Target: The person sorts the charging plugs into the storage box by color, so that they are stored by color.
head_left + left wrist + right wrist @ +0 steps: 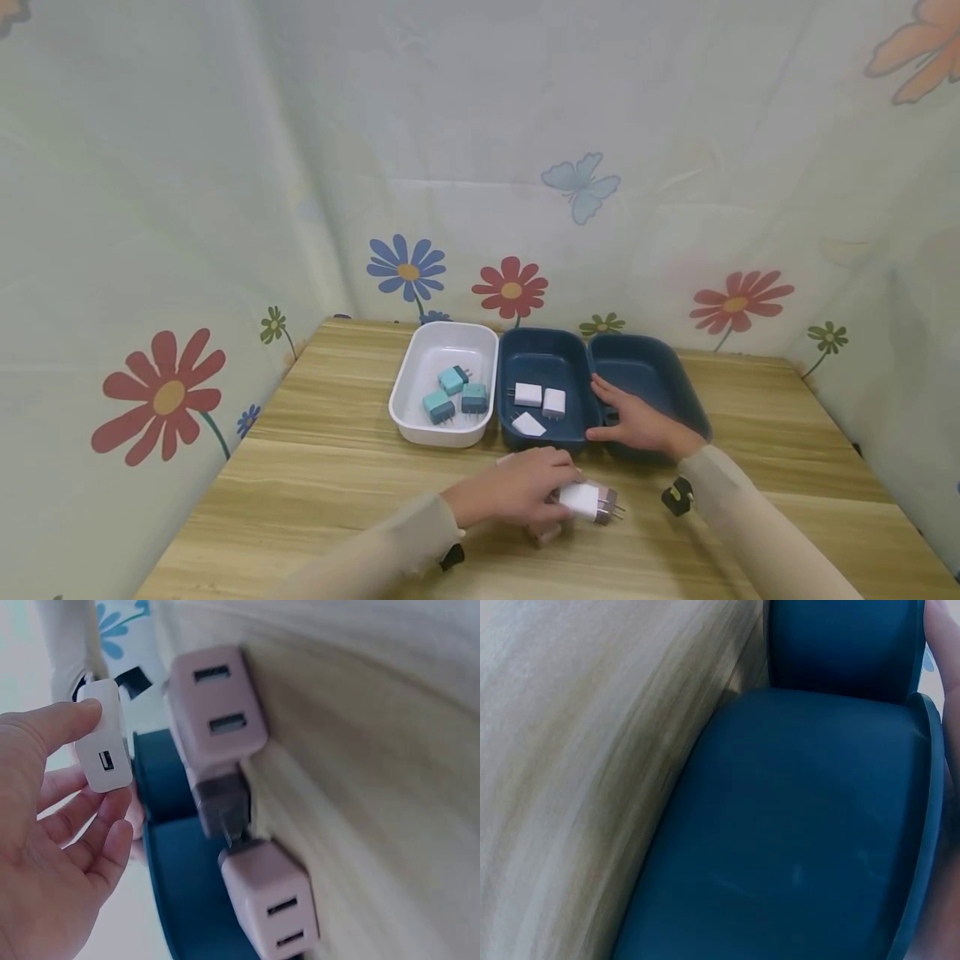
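Observation:
My left hand (pixel 521 490) pinches a white plug charger (pixel 105 742) between thumb and fingers, low over the table. Its single USB port shows in the left wrist view. Pink chargers (pixel 217 709) with two ports each lie beside that hand, partly hidden by it in the head view. My right hand (pixel 641 423) rests on the adjoining rims of the middle dark blue bin (pixel 543 346) and the right dark blue bin (pixel 693 387), fingers extended. Several white chargers (pixel 554 403) lie in the middle bin.
A white bin (pixel 405 421) on the left holds several teal chargers (pixel 438 407). All the bins stand side by side on the wood-grain table (pixel 315 467). Behind the table hangs a flower-print curtain (pixel 465 208).

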Tool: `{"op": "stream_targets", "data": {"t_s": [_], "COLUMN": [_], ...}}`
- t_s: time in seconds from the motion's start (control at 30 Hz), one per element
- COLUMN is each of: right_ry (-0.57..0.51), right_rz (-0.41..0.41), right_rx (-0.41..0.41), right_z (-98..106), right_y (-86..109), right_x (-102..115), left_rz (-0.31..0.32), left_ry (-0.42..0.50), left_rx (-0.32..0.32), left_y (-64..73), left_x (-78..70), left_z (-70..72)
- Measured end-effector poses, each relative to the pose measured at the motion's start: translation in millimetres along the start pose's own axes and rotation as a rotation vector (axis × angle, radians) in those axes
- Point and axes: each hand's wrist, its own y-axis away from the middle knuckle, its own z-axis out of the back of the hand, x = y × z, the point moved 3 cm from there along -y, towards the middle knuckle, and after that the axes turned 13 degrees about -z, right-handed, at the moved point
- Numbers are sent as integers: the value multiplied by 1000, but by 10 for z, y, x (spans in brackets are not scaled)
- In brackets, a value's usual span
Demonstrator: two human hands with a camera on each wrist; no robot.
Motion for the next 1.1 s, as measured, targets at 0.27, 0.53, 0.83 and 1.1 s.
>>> {"op": "stream_targets", "data": {"t_s": [0.27, 0.53, 0.83, 1.1], "right_ry": [3, -4, -14, -11], "right_rz": [36, 47, 52, 67], "right_rx": [-3, -3, -1, -10], "right_z": [12, 17, 29, 32], "right_y": [19, 22, 21, 24], "right_x": [21, 26, 26, 10], "left_rz": [94, 163, 309, 411], "left_ry": [-6, -5, -65, -87], "left_rx": [-39, -83, -134, -135], "left_y": [113, 213, 250, 217], "left_x": [116, 202, 334, 455], "left_z": [164, 358, 535, 553]}}
